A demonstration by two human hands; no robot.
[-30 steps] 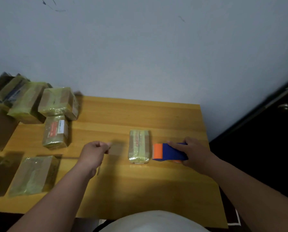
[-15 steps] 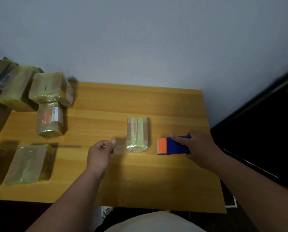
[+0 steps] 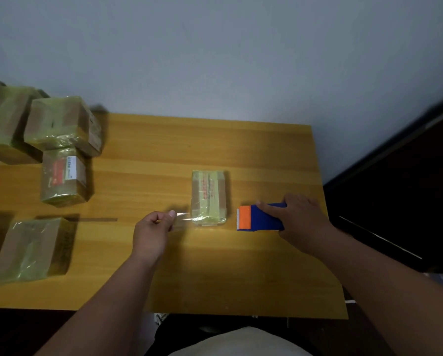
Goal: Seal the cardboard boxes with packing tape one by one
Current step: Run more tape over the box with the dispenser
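A small rectangular cardboard box wrapped in yellowish clear tape (image 3: 209,197) is lying near the middle of the wooden yellow-brown table (image 3: 164,273), with its long side pointing away from the person. A strip of clear packing tape (image 3: 183,219) is stretching from the near left corner of this box toward the left. The left hand (image 3: 152,233) is pinching the free end of this strip between the thumb and the curled fingers, just beside the box on its left side. The right hand (image 3: 301,219) is grasping a blue tape dispenser with an orange front and a toothed blade (image 3: 259,218), which is sitting on the table just to the right of the box; the fingers are lying over its top. Whether the dispenser is touching the box, I cannot tell, but a narrow gap seems to be showing.

At the left side of the table, several other tape-wrapped cardboard boxes are lying: one flat box at the near left (image 3: 31,249), one box with a red and white label (image 3: 62,177) behind it, and a bigger box (image 3: 61,124) stacked further back, partly leaning on the labelled one. More wrapped boxes (image 3: 3,124) are standing at the far left edge.
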